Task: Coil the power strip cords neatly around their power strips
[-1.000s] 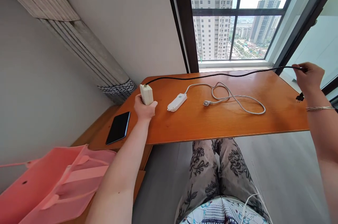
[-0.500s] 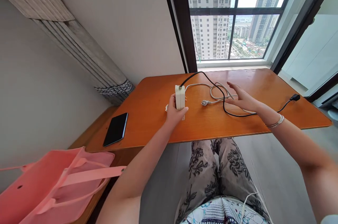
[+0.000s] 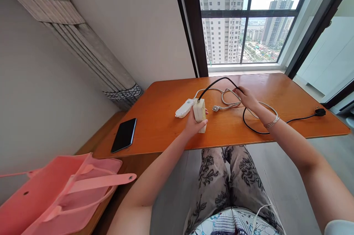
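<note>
My left hand (image 3: 193,125) is wrapped around a cream power strip (image 3: 199,111), held up on end at the table's near middle. A black cord (image 3: 218,80) comes out of its top and arches to the right. My right hand (image 3: 247,98) grips this cord between its fingers. The cord runs on under my right forearm to a black plug (image 3: 320,112) on the table's right side. Just left of the strip lies a white, rounded device (image 3: 184,108). Its white cord (image 3: 224,96) is loosely coiled, with a pale plug (image 3: 216,108) between my hands.
A brown wooden table (image 3: 160,131) spans the view, its near edge above my knees. On its left lies a black phone (image 3: 124,135). A pink bag (image 3: 63,194) stands at lower left. A window (image 3: 249,13) is behind the table.
My right hand has closed on the black cord, which was draped loose beside it. My left hand has shifted the power strip slightly right and down, uncovering the white device. The black plug has moved right.
</note>
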A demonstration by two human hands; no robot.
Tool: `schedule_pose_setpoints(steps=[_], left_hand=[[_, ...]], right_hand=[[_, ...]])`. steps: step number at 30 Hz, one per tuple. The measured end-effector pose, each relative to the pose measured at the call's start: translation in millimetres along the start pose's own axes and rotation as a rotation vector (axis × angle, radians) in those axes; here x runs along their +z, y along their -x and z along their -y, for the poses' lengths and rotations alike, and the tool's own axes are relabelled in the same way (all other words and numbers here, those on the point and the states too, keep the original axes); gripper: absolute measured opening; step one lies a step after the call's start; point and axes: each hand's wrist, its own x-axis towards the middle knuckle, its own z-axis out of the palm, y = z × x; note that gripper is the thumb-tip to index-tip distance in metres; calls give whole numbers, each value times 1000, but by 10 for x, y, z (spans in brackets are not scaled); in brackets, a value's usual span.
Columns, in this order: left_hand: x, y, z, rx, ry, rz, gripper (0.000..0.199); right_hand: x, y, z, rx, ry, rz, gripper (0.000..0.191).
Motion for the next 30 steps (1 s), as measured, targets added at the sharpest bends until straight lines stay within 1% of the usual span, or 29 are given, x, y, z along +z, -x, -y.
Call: schedule_pose_setpoints(steps=[2,4,6,8,10,13,16,18,20,22,24,27,29,30], left_hand=[[24,-14,-34,-8,-17,18,57],[46,-30,-117,1,-9,52,61],[58,-53,-239,11,17,98,67],[61,-92,-382,10,36,147,67],[66,-152,-536,2,40,188,61],[109,-273,-767,-17,27,201,41],[211,-383,-972,-63,56,241,23],[301,-429,-1084,-102,137,247,17],[388,-454,-1173,-120,210,208,16],[453,-471,-1236,-109,236,160,15],[478,-493,-1268,-78,248,104,13],[434,-540,-1263,-44,294,-26,12],[375,-571,-1243,-53,325,-102,10],[348,-584,-1234,-60,330,-124,8]], right_hand=[[-26,-6,57,-70,-40,-95,32],[-42,-1,131,-104,-59,-149,34],[-48,6,201,-112,-75,-177,35],[-48,16,257,-107,-90,-178,37],[-40,30,298,-91,-109,-171,37],[-13,53,340,-61,-140,-164,38],[41,62,364,-44,-154,-136,40],[94,60,364,-64,-149,-109,40],[160,72,346,-110,-118,-79,38],[230,129,304,-156,-61,-19,38],[291,257,227,-183,-21,71,46],[341,555,37,-176,1,206,64],[337,758,-111,-156,47,219,70],[325,842,-175,-154,67,203,70]])
